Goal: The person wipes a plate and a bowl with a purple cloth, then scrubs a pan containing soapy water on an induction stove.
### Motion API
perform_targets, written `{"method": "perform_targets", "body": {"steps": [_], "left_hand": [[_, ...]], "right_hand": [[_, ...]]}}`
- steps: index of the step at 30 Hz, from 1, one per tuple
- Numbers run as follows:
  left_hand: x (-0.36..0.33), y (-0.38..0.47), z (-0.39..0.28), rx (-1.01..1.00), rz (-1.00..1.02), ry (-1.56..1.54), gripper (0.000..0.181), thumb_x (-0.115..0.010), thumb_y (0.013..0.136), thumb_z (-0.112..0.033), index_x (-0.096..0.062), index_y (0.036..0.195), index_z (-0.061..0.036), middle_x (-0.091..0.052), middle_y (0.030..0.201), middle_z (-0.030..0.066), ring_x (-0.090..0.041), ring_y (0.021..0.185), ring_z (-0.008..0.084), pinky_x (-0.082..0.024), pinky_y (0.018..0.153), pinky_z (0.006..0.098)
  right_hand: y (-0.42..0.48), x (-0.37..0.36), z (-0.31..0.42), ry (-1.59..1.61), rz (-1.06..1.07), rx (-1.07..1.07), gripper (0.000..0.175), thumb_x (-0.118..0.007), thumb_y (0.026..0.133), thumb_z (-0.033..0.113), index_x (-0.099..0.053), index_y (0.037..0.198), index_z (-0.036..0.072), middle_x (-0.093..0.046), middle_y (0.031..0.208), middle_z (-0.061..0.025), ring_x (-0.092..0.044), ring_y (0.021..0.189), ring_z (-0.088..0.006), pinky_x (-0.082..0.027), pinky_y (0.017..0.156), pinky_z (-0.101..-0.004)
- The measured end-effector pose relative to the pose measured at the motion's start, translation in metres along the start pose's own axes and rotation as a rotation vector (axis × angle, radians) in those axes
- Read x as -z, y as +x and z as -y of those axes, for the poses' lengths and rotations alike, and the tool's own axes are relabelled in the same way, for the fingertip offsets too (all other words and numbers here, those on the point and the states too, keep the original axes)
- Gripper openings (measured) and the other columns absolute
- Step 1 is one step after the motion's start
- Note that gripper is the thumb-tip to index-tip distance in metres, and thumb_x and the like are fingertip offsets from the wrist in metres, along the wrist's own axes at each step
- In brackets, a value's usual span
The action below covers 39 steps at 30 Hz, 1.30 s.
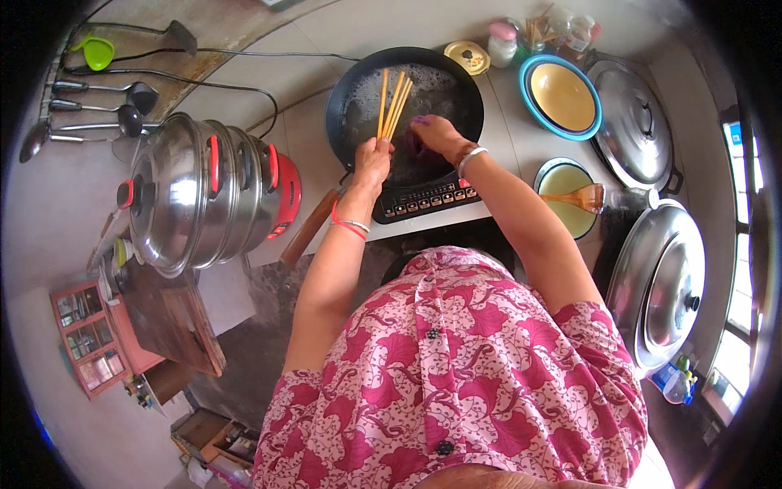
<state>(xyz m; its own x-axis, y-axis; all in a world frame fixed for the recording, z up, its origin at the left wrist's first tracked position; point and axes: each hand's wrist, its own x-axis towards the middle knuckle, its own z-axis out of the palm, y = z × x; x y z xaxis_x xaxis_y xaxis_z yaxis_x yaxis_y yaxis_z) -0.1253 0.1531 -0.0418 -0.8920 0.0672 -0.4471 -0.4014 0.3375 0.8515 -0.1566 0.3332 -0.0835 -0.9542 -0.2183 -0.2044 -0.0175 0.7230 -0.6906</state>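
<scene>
My left hand (374, 160) is closed around the lower ends of several wooden chopsticks (397, 101), which point up and away over a dark wok (342, 131). Foamy liquid (427, 79) lies in the wok. My right hand (437, 136) reaches over the wok's right side, with something purple at its fingertips; whether this is a scrubbing pad or another thing I cannot tell. The fingers are partly hidden. Under the wok sits an induction cooker (427, 198) with a button panel facing me. The wok's wooden handle (311, 226) points to the lower left.
A stacked steel steamer (177, 195) stands left. Ladles (131, 119) hang beyond it. On the right are nested bowls (562, 98), a bowl of yellowish liquid (565, 177) with a wooden spatula (574, 197) across it, and large metal lids (635, 122). A patterned jar lid (467, 58) lies behind the wok.
</scene>
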Motion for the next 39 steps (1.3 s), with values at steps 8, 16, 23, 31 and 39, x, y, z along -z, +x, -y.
{"method": "perform_targets", "body": {"steps": [8,16,23,31,39], "left_hand": [[-0.014,-0.024,-0.028,0.129,0.105,-0.272,0.035,-0.036,0.097,-0.038,-0.051,0.077,-0.0134,-0.045,0.056,-0.0033,-0.036,0.041,0.0070,-0.023,0.037,0.0244],[-0.012,-0.034,-0.031,0.035,0.205,-0.157,0.043,-0.037,0.098,-0.038,-0.055,0.076,-0.0063,-0.040,0.049,-0.0021,-0.035,0.036,0.0101,-0.025,0.033,0.0285],[-0.005,-0.072,-0.020,0.010,0.217,-0.052,0.030,-0.041,0.097,-0.030,-0.045,0.077,-0.0070,-0.033,0.051,-0.0041,-0.028,0.038,0.0071,-0.021,0.035,0.0251],[-0.020,-0.079,-0.015,0.062,0.111,-0.219,0.028,-0.042,0.096,-0.030,-0.046,0.079,-0.0085,-0.030,0.049,-0.0049,-0.027,0.036,0.0073,-0.020,0.034,0.0254],[-0.019,-0.049,-0.010,-0.060,0.181,-0.037,0.043,-0.040,0.098,-0.041,-0.057,0.081,-0.0053,-0.056,0.060,0.0054,-0.054,0.047,0.0146,-0.041,0.041,0.0298]], "right_hand": [[-0.037,-0.018,0.075,1.318,-0.121,-0.073,0.030,-0.063,0.086,0.018,-0.060,0.114,0.008,-0.062,0.096,-0.0023,-0.057,0.081,-0.0129,-0.048,0.073,-0.0273],[0.014,-0.005,0.061,0.779,-0.484,-0.362,0.038,-0.070,0.067,0.018,-0.067,0.102,0.003,-0.069,0.093,-0.0148,-0.067,0.085,-0.0220,-0.051,0.076,-0.0313],[0.019,0.031,0.043,1.000,-0.505,-0.457,0.026,-0.067,0.071,0.010,-0.065,0.095,0.002,-0.066,0.081,-0.0096,-0.065,0.072,-0.0185,-0.052,0.062,-0.0322],[0.010,0.010,0.046,1.401,-0.556,-0.274,0.026,-0.062,0.080,0.000,-0.056,0.105,0.005,-0.062,0.079,-0.0063,-0.060,0.064,-0.0169,-0.049,0.054,-0.0311],[-0.014,-0.012,0.064,1.250,-0.225,-0.148,0.025,-0.062,0.077,-0.001,-0.057,0.101,0.006,-0.060,0.079,-0.0054,-0.059,0.067,-0.0156,-0.050,0.056,-0.0295]]}}
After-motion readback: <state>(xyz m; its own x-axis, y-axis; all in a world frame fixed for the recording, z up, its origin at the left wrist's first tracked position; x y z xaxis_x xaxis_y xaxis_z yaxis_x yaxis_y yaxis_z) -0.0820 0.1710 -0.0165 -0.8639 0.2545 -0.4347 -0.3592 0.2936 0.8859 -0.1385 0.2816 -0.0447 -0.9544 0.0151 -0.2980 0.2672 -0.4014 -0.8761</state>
